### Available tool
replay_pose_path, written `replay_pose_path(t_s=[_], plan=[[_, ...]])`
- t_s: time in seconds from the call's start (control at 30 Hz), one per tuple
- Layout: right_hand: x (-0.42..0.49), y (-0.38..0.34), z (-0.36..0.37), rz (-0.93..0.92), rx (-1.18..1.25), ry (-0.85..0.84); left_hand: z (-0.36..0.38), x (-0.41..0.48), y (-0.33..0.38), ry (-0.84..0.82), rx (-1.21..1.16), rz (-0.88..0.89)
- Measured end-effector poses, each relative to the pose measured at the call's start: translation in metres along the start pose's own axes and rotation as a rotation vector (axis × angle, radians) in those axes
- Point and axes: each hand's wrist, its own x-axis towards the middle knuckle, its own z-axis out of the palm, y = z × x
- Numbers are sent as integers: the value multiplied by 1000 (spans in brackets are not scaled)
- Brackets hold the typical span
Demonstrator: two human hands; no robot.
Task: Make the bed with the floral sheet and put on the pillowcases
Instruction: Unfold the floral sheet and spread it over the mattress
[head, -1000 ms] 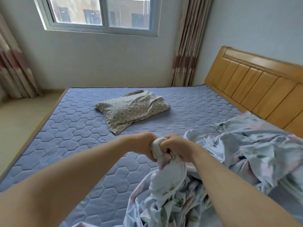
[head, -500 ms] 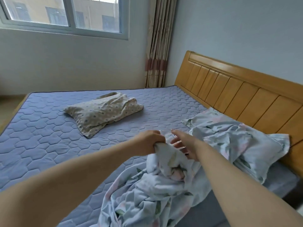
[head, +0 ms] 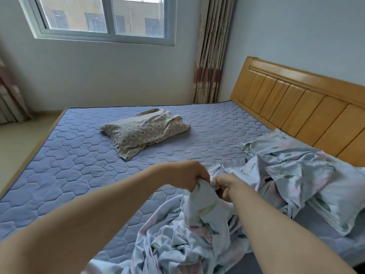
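A crumpled pale-blue floral sheet [head: 183, 240] lies bunched on the near right part of the bed. My left hand [head: 187, 176] is shut on a gathered fold of it, lifted off the mattress. Right beside it, my right hand [head: 225, 184] pinches the same cloth. A pillow in a floral pillowcase [head: 320, 190] lies at the right, near the headboard, partly under the sheet. A second pillow with a beige dotted cover [head: 145, 131] rests in the middle of the blue quilted mattress [head: 69, 165].
The wooden headboard [head: 300, 107] runs along the right. A window [head: 102, 16] and curtains [head: 213, 52] are on the far wall. Floor [head: 17, 147] shows left of the bed.
The view swung right, then back left. My right hand let go of the bundle half a second ago, fingers spread, and now pinches the sheet again. My left hand kept its grip.
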Motion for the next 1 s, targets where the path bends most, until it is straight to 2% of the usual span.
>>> replay_pose_path(t_s=[0.07,0.13,0.23,0.33,0.43,0.53,0.6,0.67,0.7,0.77,0.8,0.87,1.0], plan=[[6,-7,-1,-4,279,53,2,1,-7,-7,-5,-8],[15,-8,-5,-4,475,82,5,3,-17,-31,-52,-94],[20,-14,-5,50,685,36,10,3,-32,32,-373,-315],[23,-12,-5,50,722,-16,11,2,-38,116,-779,-415],[36,-6,-4,140,742,-100,4,0,-34,158,-820,-406],[48,-1,3,165,502,-230,-3,-3,-41,206,-726,-544],[45,-4,17,72,280,-452,-7,-8,-47,296,-789,-717],[33,-9,37,-37,9,-639,-7,-11,-53,413,-904,-801],[28,-11,45,-127,-157,-665,-5,-12,-56,457,-875,-791],[25,-15,55,-328,-427,-471,-4,-14,-62,484,-602,-667],[27,-17,55,-411,-439,-347,-5,-16,-64,489,-448,-568],[27,-23,49,-487,-224,-249,-7,-21,-65,461,-257,-433],[14,-40,28,-583,119,-219,-13,-17,-51,403,-198,-349]])
